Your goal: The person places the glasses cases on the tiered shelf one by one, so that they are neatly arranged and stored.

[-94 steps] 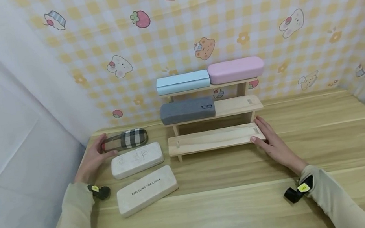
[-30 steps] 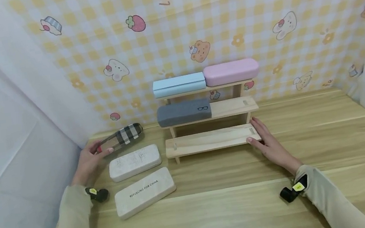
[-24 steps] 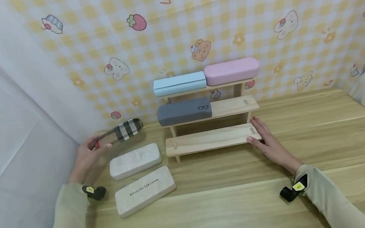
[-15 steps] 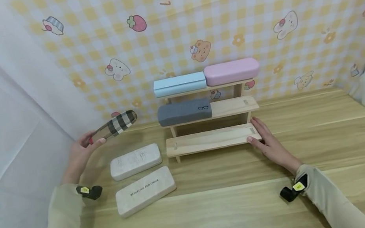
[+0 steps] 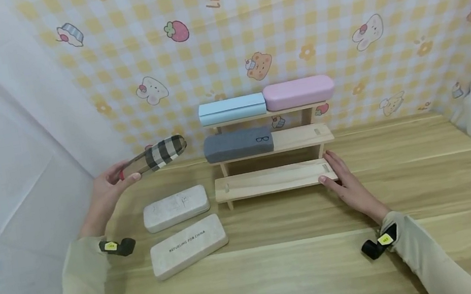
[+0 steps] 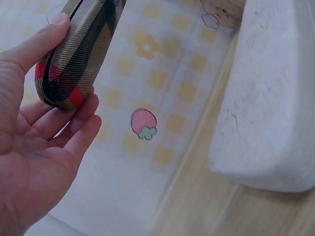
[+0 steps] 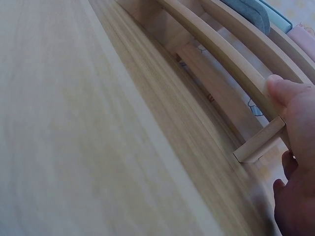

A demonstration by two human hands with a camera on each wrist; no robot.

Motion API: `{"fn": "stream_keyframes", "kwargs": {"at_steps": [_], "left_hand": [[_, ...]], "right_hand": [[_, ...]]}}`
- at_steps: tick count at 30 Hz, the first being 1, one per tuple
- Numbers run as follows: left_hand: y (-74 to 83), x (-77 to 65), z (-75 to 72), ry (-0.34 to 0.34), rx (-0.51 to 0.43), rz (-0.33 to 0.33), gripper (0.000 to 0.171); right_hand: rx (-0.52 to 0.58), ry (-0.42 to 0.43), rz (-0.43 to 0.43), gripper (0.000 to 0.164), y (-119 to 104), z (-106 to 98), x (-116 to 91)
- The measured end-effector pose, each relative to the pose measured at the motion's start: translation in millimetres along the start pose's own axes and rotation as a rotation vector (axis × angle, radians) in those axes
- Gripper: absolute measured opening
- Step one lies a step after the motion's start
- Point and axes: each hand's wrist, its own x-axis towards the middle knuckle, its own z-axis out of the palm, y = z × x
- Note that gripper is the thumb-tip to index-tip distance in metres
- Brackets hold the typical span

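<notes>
My left hand (image 5: pixel 103 196) holds a plaid glasses case (image 5: pixel 160 155) by its red-striped near end, raised above the table at the left. In the left wrist view, the thumb lies on one side of the case (image 6: pixel 86 49) and the fingers are beneath it. My right hand (image 5: pixel 352 191) grips the right end of the bottom board (image 5: pixel 273 180) of a three-tier wooden rack, thumb on the front edge. In the right wrist view, some fingers (image 7: pixel 290 164) curl beside the rack's leg (image 7: pixel 258 140).
Two whitish glasses cases lie at the left: a patterned one (image 5: pixel 176 208) and a lettered one (image 5: pixel 189 247). A grey case (image 5: pixel 237 145) sits on the middle tier's left. A light blue case (image 5: pixel 231 109) and a pink case (image 5: pixel 299 92) fill the top tier. Cloth walls (image 5: pixel 0 179) enclose the table.
My left hand has lifted the plaid case off the table, tilted its far end up, and in the last half second shifted it slightly right. The right hand stays on the rack.
</notes>
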Motion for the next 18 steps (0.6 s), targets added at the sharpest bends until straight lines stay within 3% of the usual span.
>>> {"fn": "stream_keyframes", "kwargs": {"at_steps": [3, 18], "left_hand": [[9.6, -3.4, 0.6, -0.014, -0.017, 0.016, 0.066], [57.9, -19.6, 40.4, -0.074, -0.054, 0.17, 0.06]], "right_hand": [[-0.001, -0.001, -0.003, 0.068, -1, 0, 1], [0.018, -0.004, -0.011, 0.068, -1, 0, 1]]}}
